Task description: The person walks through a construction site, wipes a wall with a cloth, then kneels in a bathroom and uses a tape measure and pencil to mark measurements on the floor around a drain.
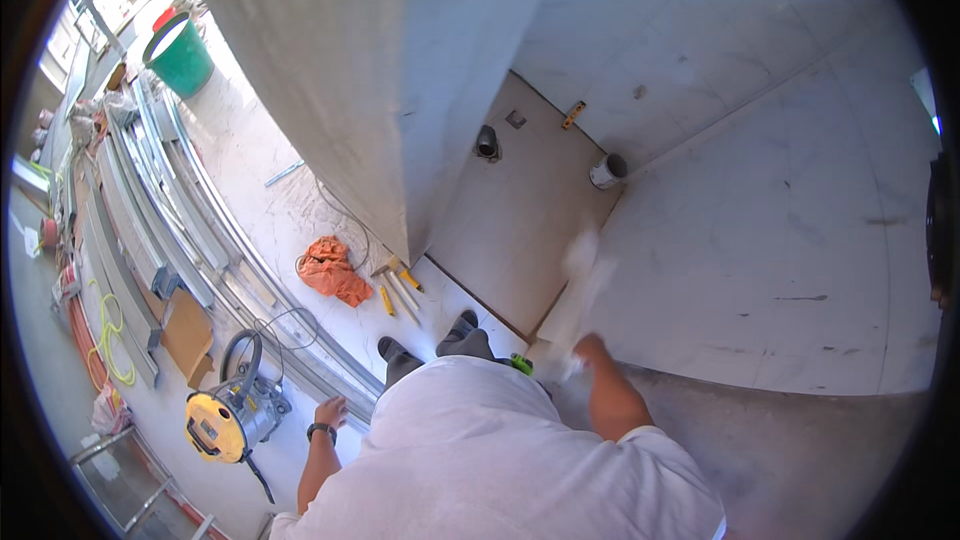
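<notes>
My right hand (592, 348) is closed on a blurred, whitish, long thing (582, 290), smeared by motion, that reaches up toward the doorway floor; its kind I cannot make out. Lower left, my left hand (331, 413) hangs free beside my body, a dark watch on the wrist, fingers loosely stretched and holding nothing. Nearest to that hand lie long metal profiles (255, 290) and a yellow and silver vacuum cleaner (210, 427). By my sandalled feet are tools with yellow handles (400, 290). Something bright green (521, 364) shows at my right side.
An orange cloth or bag (335, 270) lies ahead of my feet. The recess ahead holds a dark pipe end (487, 143), a white pipe (607, 171) and a yellow spirit level (573, 115). A green bucket (182, 58), cardboard (187, 335) and a ladder (145, 505) are leftward.
</notes>
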The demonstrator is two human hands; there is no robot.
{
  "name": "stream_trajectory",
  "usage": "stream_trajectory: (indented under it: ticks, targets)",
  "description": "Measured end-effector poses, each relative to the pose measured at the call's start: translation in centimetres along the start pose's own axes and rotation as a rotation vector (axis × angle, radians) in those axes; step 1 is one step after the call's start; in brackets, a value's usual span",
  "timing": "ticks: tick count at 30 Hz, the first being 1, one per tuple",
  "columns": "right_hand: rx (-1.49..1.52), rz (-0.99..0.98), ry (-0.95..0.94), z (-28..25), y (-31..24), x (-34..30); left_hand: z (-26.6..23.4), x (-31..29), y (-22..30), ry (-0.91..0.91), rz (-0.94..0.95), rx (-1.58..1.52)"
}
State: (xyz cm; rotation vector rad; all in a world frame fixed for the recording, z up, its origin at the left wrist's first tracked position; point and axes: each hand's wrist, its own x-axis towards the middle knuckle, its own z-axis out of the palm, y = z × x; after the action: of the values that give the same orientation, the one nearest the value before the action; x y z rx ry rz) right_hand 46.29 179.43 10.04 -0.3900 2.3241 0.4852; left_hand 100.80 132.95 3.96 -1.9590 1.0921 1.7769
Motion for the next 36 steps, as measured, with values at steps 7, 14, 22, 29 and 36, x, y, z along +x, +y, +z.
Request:
stream_trajectory:
  ticks: [7, 14, 22, 29, 36]
  targets:
    - [-0.135, -0.060, -0.200, 7.2, -4.8, 2.3, -13.3, -0.9, -9.3, 0.183, -0.350, 0.056]
    - [-0.205, -0.449, -0.161, -6.9, -25.5, 3.0, -17.2, 0.6, -8.8, 0.287, 0.163, -0.141]
    - [0.058, -0.802, -0.132, -13.5, -52.9, -3.7, -16.4, -1.7, -12.7, 0.294, 0.168, -0.244]
    - [-0.042, -1.159, 0.139, -21.6, -69.7, -10.7, -15.6, -2.8, -19.2, 0.227, -0.179, -0.564]
    - [-0.013, -1.194, -0.124, -32.0, -86.7, -11.2, -15.0, -0.5, -16.1, 0.172, -0.485, -0.737]
